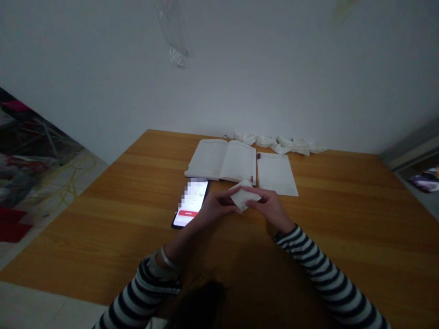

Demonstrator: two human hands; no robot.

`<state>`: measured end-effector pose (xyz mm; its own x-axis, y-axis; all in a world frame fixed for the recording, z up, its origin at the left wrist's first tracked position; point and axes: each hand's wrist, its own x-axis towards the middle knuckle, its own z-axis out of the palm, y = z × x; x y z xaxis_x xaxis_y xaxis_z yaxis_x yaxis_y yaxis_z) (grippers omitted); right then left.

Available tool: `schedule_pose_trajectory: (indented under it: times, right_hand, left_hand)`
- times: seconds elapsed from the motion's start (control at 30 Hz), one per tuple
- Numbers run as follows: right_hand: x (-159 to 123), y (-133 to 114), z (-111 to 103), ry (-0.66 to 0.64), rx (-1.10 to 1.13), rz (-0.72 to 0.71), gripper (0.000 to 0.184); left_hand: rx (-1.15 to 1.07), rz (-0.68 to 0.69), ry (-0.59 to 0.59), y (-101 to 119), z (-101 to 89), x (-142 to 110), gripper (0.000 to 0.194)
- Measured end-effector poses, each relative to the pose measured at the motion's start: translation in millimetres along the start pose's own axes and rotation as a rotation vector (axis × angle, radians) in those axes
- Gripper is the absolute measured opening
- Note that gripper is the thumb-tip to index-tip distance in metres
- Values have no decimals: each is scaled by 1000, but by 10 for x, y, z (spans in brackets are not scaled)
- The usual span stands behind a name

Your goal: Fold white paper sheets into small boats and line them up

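A small folded piece of white paper (pixel 244 197) is held above the table between both hands. My left hand (pixel 216 206) pinches its left corner, and my right hand (pixel 269 205) grips the right side with thumb and fingers. Just left of my left hand lies a phone (pixel 188 205) with a lit screen and a red button. Behind the hands, an open notebook (pixel 224 160) rests on the wood. To its right is a loose white sheet (pixel 277 176) with a small dark mark at its upper left corner.
The wooden table (pixel 350 237) reaches back to a pale wall (pixel 274 68). Crumpled white tissue (pixel 281 143) lies along the table's far edge. Clear plastic (pixel 176 55) hangs on the wall. Red material (pixel 13 224) is on the floor at left.
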<state>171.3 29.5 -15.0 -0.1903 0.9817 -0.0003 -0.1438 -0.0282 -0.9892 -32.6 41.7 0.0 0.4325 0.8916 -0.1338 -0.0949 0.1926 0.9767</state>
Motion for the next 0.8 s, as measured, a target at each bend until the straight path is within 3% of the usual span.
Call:
schedule_pose_trajectory:
  times: [0.1,0.27,0.6,0.73,0.8]
  right_hand:
    - [-4,-61,-58,-175,45,31,63]
    - [-22,-89,-87,-254,56,15,56]
    - [-12,42,-16,-109,-46,-53,46]
    - [-17,12,-25,-7,-117,-94,30]
    - [-16,-33,-45,-19,-154,-93,28]
  left_hand:
    - [-25,9,15,15,-21,5,74]
    - [-40,9,21,28,-50,7,71]
    - [195,159,160,-16,-61,58,33]
    - [167,196,119,-40,-54,45,38]
    - [131,213,89,-45,-44,34,46]
